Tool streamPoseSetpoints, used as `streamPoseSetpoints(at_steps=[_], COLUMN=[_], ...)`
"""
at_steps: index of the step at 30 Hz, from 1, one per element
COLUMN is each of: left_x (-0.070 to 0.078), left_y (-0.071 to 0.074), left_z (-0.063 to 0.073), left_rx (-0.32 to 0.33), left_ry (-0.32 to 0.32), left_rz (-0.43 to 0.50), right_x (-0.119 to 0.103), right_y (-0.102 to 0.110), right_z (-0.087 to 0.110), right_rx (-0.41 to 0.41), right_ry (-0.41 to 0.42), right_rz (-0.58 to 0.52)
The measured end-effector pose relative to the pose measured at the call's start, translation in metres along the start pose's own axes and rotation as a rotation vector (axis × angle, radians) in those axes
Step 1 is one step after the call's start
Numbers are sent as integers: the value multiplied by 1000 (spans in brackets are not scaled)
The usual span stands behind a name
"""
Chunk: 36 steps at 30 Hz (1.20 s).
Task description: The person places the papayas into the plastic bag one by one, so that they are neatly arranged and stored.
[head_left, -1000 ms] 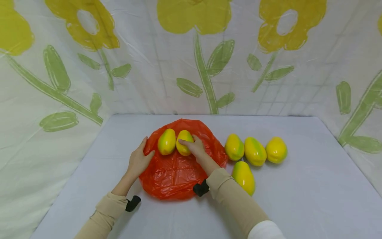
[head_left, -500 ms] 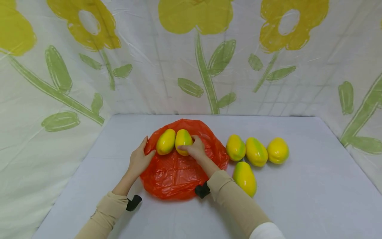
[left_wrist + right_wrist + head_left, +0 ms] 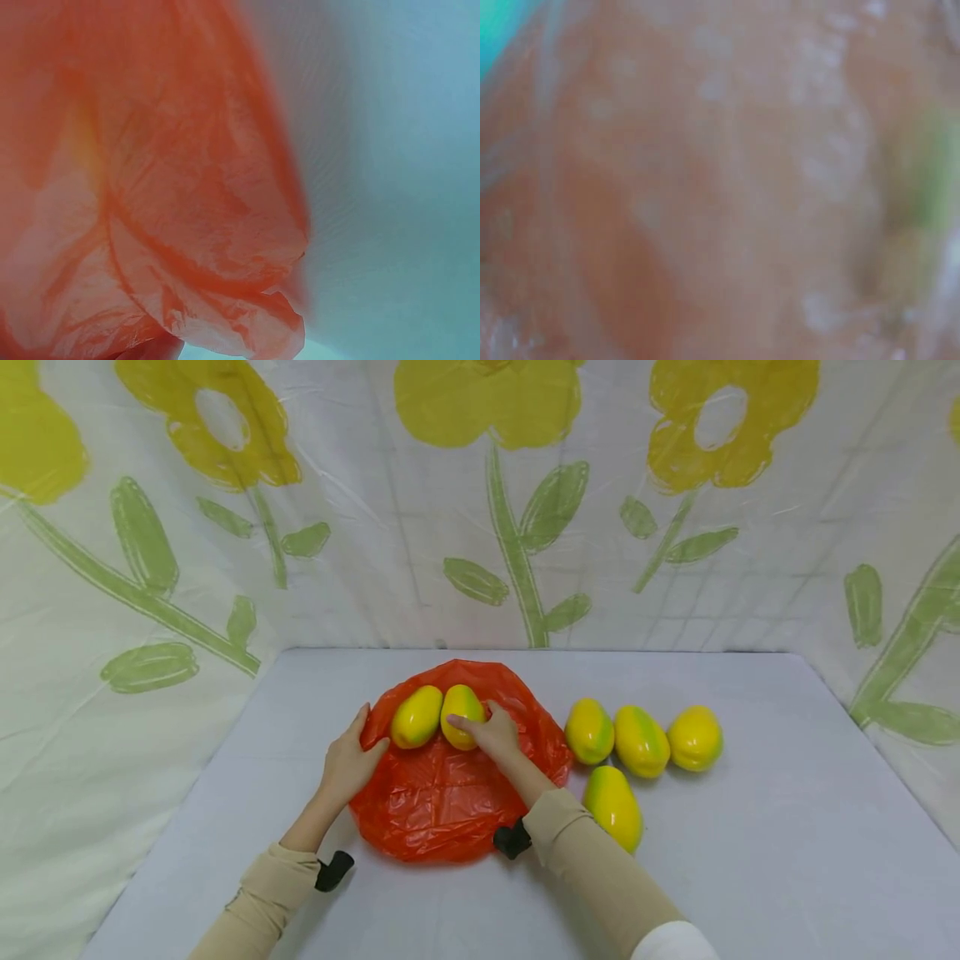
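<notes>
A red plastic bag lies spread with its mouth open in the head view. Inside it, near the back, sit two glossy yellow-green papayas side by side, a left papaya and a right papaya. My right hand grips the right papaya, thumb across its front and fingers at its right side. At the bag's left rim my left hand rests with thumb and fingers spread apart. Red film of the bag fills much of the left wrist view. The right wrist view is blurred bag film with a green patch at right.
Right of the bag, three more papayas stand in a row, a near one, a middle one and a far-right one. Another papaya lies in front, partly behind my right sleeve. A flower-printed curtain backs the white table.
The left papaya has tilted and shifted slightly left. The right papaya, still in my right hand, has moved a little left against it. My left hand has stayed in place.
</notes>
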State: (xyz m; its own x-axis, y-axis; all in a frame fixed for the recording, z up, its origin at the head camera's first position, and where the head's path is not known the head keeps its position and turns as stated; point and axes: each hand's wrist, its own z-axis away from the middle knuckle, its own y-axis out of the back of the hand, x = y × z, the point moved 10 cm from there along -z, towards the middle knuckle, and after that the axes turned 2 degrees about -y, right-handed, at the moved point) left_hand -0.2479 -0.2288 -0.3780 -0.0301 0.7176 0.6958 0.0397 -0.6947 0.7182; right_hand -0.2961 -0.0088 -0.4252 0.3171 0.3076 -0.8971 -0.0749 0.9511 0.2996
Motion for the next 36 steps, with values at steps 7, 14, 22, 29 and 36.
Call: streamPoseSetpoints(at_steps=[7, 14, 22, 29, 36], left_x=[1, 2, 1, 1, 0], left_y=[-1, -2, -3, -3, -5], left_z=[-1, 0, 0, 1, 0], left_rx=[-6, 0, -15, -13, -20], left_ry=[-6, -12, -13, -22, -21], left_rz=[-20, -21, -11, -17, -10], right_x=[-5, -15, -24, -35, -54], right_y=[6, 9, 25, 40, 42], right_z=[4, 14, 33, 54, 88], right_rx=[10, 21, 40, 46, -20], right_ry=[7, 39, 94, 176, 293], right_rz=[3, 58, 98, 183, 201])
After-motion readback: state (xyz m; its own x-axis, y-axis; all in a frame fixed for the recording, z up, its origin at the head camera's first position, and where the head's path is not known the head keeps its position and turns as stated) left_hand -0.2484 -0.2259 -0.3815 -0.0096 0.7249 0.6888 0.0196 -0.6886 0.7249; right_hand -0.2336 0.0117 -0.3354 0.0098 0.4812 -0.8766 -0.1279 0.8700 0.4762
